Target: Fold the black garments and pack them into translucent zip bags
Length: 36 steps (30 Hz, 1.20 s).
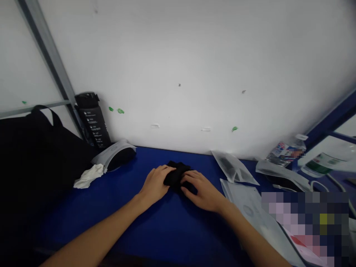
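Observation:
A small bunched black cloth [176, 178] lies on the blue tabletop [122, 207]; its folds hide what kind of item it is. From the left, my left hand [156, 184] grips it, the fingers reaching over its top and the thumb side out of sight. My right hand [200, 190] holds the opposite side, with curled fingers on the fabric and the thumb tip near its lower edge. Both forearms come in from the bottom of the view.
At left stand a black bag [41, 159], a black bottle [93, 120], a frosted pouch [118, 154] and a crumpled white tissue [89, 176]. Frosted bags [235, 168] and plastic bottles [286, 152] are at right. A white wall [178, 55] rises behind.

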{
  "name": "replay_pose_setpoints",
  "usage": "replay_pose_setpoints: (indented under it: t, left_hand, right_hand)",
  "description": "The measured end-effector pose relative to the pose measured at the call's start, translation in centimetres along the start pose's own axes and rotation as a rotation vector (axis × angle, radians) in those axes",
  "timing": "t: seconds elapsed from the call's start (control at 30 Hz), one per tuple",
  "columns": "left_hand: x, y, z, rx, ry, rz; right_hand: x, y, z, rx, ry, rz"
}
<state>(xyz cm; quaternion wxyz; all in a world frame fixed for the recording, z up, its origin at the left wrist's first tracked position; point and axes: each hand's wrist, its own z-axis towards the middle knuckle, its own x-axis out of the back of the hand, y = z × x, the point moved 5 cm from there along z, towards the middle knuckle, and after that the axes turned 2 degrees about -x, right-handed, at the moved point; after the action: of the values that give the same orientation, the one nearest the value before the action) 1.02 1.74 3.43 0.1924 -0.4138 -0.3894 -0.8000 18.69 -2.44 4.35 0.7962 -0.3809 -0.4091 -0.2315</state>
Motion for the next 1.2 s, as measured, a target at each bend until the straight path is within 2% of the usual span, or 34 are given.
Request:
replay_pose_setpoints:
  t: [0.17, 0.33, 0.57, 0.83, 0.93, 1.1, 1.2]
  left_hand:
    - [0.2, -0.4, 0.0, 0.067, 0.077, 0.005]
    - [0.6, -0.4, 0.1, 0.033, 0.129, -0.015]
    - [-0.9, 0.0, -0.1, -0.129, -0.045, -0.168]
    - [-1.6, 1.0, -0.7, -0.242, -0.178, -0.086]
    - [-1.6, 1.5, -0.9, -0.235, -0.207, -0.071]
    - [-1.8, 1.9, -1.1, -0.238, -0.272, -0.063]
    - [-1.5, 2.1, -1.0, -0.253, -0.276, -0.082]
  right_hand:
    - [0.1, -0.3, -0.2, 0.011, -0.037, 0.007]
    - [0.2, -1.2, -0.2, 0.049, -0.083, 0.024]
    - [0.4, -1.5, 0.0, 0.077, -0.082, 0.007]
    - [0.3, -1.1, 0.1, 0.064, -0.061, 0.000]
    - [0.3, -0.6, 0.1, 0.022, 0.016, 0.017]
    - [1.2, 0.5, -0.4, -0.067, 0.244, 0.113]
    - [1.7, 0.9, -0.6, -0.105, 0.292, 0.133]
